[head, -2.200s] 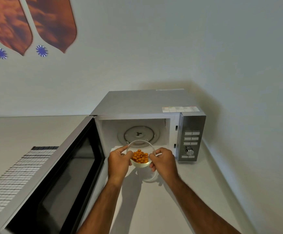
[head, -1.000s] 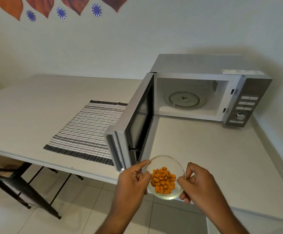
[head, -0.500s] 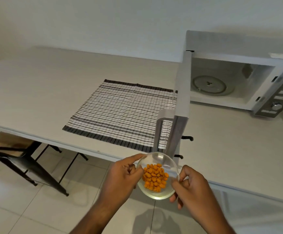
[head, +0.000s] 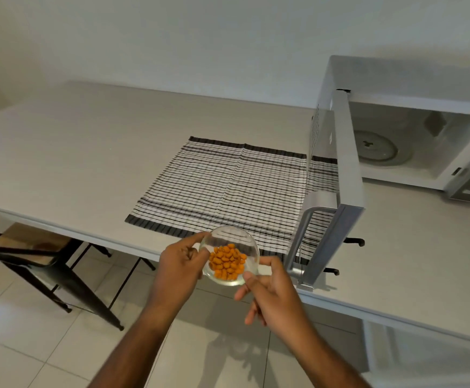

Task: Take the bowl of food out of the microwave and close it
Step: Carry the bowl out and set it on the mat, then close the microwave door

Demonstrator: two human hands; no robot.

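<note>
Bowl: a small clear glass bowl [head: 229, 256] of orange food pieces [head: 227, 261], held in the air over the front edge of the table [head: 60, 152], partly above the floor, clear of the microwave.
Left hand: the left hand [head: 179, 266] pinches the bowl's left rim, thumb on top at the rim's far left, fingers curled against the side wall.
Right hand: the right hand [head: 270, 295] grips the bowl's near right rim between thumb and forefinger; the other fingers are spread loosely below.
Bowl relative to grip: it sits between the two hands, rim roughly level, food heaped toward the centre.
Microwave: the microwave [head: 413, 121] stands at the table's right rear, its cavity empty but for the glass turntable [head: 375, 148].
Door: the door [head: 332, 189] is swung wide open toward the front edge, its handle just right of the bowl.
Placemat: a striped placemat [head: 222, 186] lies on the table beyond the bowl, reaching the front edge.
</note>
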